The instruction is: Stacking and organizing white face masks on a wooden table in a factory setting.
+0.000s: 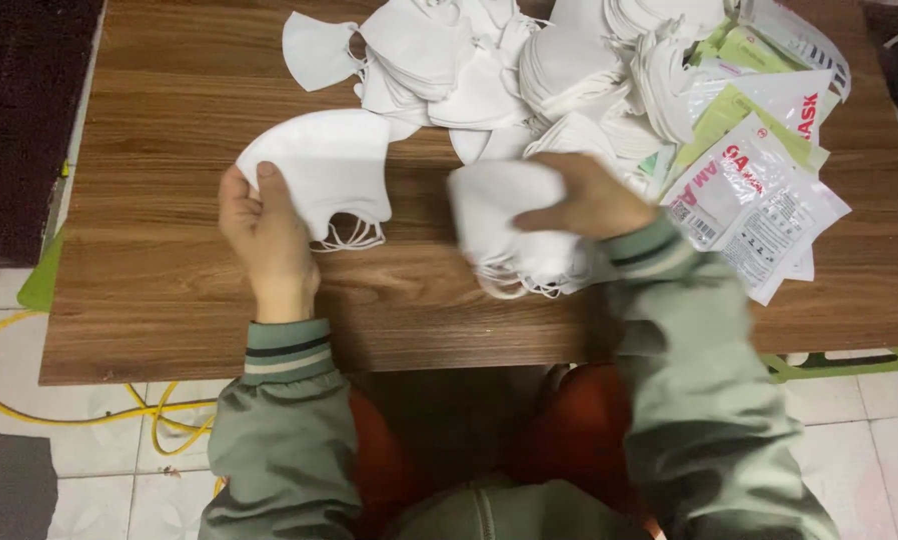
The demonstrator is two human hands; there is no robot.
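Note:
My left hand (pixel 264 235) grips a small stack of folded white face masks (pixel 324 165) by its left end, ear loops hanging at the lower right. My right hand (pixel 584 200) is closed over another, thicker bundle of white masks (pixel 509 225) resting on the wooden table (pixel 169 120); that hand and bundle are slightly blurred. Both forearms wear grey-green sleeves with striped cuffs.
A large heap of loose white masks (pixel 489 60) covers the table's far middle. Printed plastic mask pouches (pixel 759 190) lie stacked at the right. A yellow cable (pixel 69 415) runs over the tiled floor at the left, below the table's near edge.

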